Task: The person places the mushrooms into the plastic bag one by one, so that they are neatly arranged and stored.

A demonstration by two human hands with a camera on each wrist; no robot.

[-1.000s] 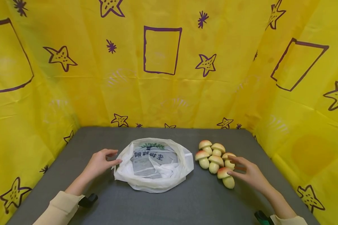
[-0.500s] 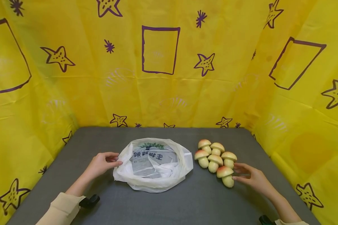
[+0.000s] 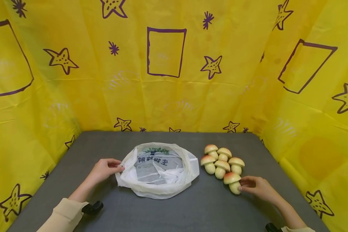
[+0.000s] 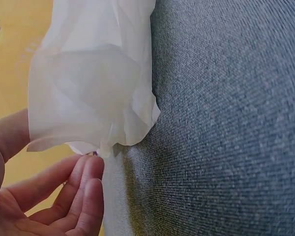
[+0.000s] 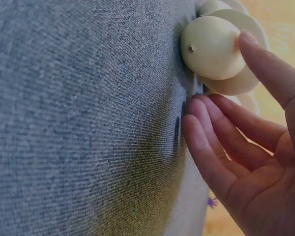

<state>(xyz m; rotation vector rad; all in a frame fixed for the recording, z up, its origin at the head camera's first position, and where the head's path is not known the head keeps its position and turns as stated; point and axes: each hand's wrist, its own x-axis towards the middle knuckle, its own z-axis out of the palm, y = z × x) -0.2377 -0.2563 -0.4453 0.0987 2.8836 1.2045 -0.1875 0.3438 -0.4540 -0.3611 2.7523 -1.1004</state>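
A white plastic bag (image 3: 191,183) with its mouth spread wide lies mid-table. My left hand (image 3: 105,169) pinches its left edge; the thumb laps over the rim, and in the left wrist view the bag's flap (image 4: 83,93) hides the thumb tip. Several toy mushrooms with cream stems and reddish-tan caps stand clustered to the right. My right hand (image 3: 256,187) is at the nearest mushroom (image 3: 231,178). In the right wrist view the thumb tip meets that mushroom's stem (image 5: 214,51), while the loosely bent fingers (image 5: 226,128) lie just short of it.
The other mushrooms (image 3: 221,166) sit close behind the nearest one. A grey cloth covers the table (image 3: 174,212). Yellow printed fabric (image 3: 168,96) walls off the back and both sides.
My right hand has drawn back from over the mushrooms and come down toward me beside the nearest one. The left hand has lowered slightly onto the bag's edge. The mushrooms have stayed put.
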